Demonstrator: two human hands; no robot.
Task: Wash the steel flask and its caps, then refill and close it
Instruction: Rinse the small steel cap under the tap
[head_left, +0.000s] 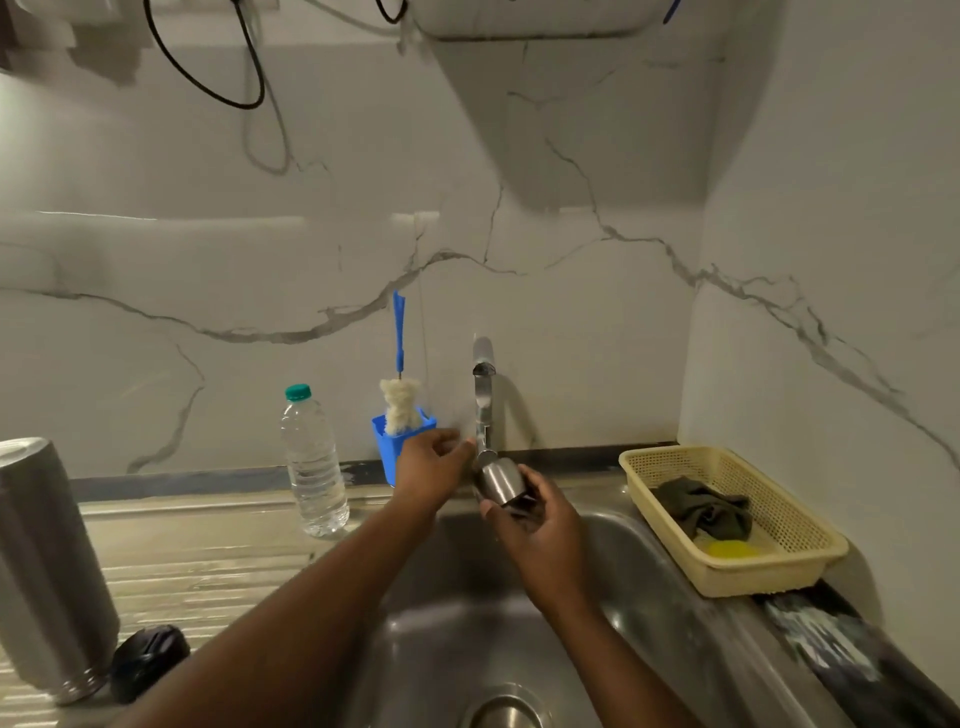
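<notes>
Over the sink (631, 597), right hand (540, 525) grips steel cap (501, 483) just below the tap (483, 400) spout. Left hand (434, 462) sits just left of it, fingers at the tap stem; grip unclear. Steel flask (47, 566) stands on desk (208, 561) far left of both hands, black cap (148, 660) beside its base.

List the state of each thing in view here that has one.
steel cap: held by the right hand under the tap spout.
left hand: at the tap, grip unclear.
tap: water flow unclear.
steel flask: standing on the counter, unheld.
black cap: lying beside the steel flask.
plastic bottle: upright, capped.
bottle brush: standing in blue holder.
basket: holds a dark cloth.
</notes>
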